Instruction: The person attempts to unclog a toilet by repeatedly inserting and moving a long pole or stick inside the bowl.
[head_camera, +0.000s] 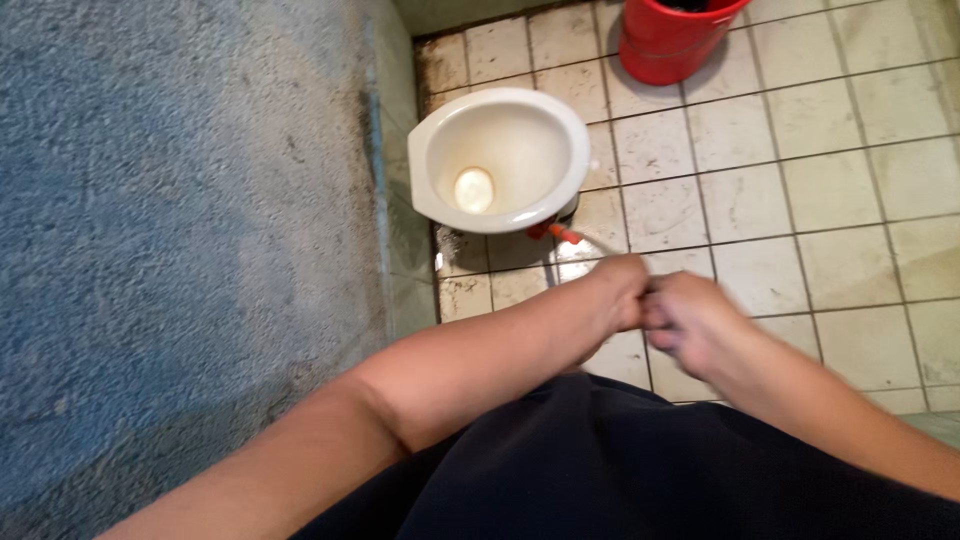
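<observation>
- The left hand (618, 290) and the right hand (690, 322) meet in front of the body, above the tiled floor (850, 180), knuckles touching.
- Both are blurred; the fingers look curled inward, but whether either grip is clamped on something small or just pressed against the other hand I cannot tell.
- The step in hand seems to be a two-handed fiddle with something between the fingers, or a rubbing of the hands; the picture is too soft to settle which.
- A judgement only: any further move calls for the hands to part first, since they are locked together now.
- A small orange-red object (562, 232) lies on the floor just beside the front of the white toilet bowl (500, 160), just beyond the left hand and apart from it.
- The bowl stands against the rough blue-grey wall (180, 250), its rim free of any lid.
- A red bucket (672, 40) stands at the top edge, well apart from the hands.
- No package, label or sign is visible anywhere.
- Dark clothing (620, 470) fills the lower edge.
</observation>
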